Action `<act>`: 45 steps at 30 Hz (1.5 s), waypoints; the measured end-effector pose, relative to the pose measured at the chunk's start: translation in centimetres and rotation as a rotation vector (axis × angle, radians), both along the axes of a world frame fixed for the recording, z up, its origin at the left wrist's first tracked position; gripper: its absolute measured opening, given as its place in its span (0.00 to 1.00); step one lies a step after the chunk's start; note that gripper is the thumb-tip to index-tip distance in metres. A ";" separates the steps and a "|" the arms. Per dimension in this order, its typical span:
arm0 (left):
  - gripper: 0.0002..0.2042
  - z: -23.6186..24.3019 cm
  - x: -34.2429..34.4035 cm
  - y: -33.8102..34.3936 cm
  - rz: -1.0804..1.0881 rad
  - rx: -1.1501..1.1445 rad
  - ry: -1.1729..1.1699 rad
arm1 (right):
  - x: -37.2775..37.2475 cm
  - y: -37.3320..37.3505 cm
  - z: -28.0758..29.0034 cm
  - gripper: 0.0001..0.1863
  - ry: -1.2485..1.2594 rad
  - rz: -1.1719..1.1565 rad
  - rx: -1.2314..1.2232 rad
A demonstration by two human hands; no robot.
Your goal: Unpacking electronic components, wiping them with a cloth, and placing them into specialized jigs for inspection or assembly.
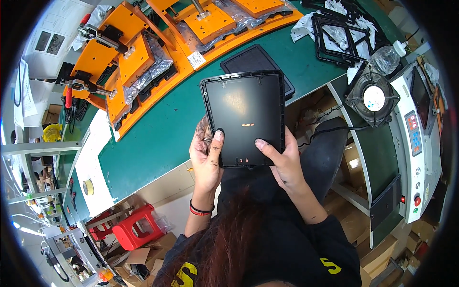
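Between my two hands is a black rectangular panel in a raised black frame [244, 107], held up off the green table with its flat face toward me. My left hand [208, 155] grips its lower left edge, the thumb lying on the face and dark smudges on the fingers. Around the lower right edge is my right hand [284, 155], its thumb pressed on the face as well. The fingers behind the panel are mostly hidden. Past the panel, another dark flat panel [256, 56] lies on the table, partly covered by the held one.
Orange clamping fixtures [158, 62] stand along the table's [148, 148] far left side. Black frames [339, 38] and crumpled wrapping lie at far right. A round fan [373, 95] stands beside a white machine [413, 143] with buttons. A red stool [138, 227] is at lower left.
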State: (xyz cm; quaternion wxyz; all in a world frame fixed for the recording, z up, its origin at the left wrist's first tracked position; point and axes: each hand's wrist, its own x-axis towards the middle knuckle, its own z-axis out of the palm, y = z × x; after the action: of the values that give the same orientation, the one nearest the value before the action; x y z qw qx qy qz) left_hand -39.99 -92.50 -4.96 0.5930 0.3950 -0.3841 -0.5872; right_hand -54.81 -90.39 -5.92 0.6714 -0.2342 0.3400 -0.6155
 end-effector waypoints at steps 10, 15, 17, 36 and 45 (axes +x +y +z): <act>0.19 -0.8 -1.3 0.6 0.217 -0.052 -0.375 | -0.1 -1.0 -1.0 0.18 0.497 -0.086 -0.221; 0.24 0.8 -0.8 1.2 0.247 -0.051 -0.165 | -0.3 -2.9 -0.5 0.21 0.484 0.059 -0.289; 0.26 2.1 -0.8 2.2 0.258 -0.125 -0.120 | -0.4 -3.1 1.2 0.23 0.471 0.190 -0.347; 0.24 1.8 4.8 0.5 0.237 -0.206 0.140 | 6.2 0.6 2.0 0.19 1.338 -0.383 -1.162; 0.28 1.2 7.3 -6.8 0.490 -0.277 -0.299 | 5.4 -1.5 1.5 0.18 0.682 -0.414 -0.385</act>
State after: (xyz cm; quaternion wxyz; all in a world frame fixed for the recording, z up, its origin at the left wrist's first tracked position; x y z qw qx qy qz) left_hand -32.69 -99.30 -3.75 0.7020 0.4732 -0.4368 -0.3041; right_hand -49.45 -91.88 -4.42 0.3276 -0.4714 0.4611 -0.6767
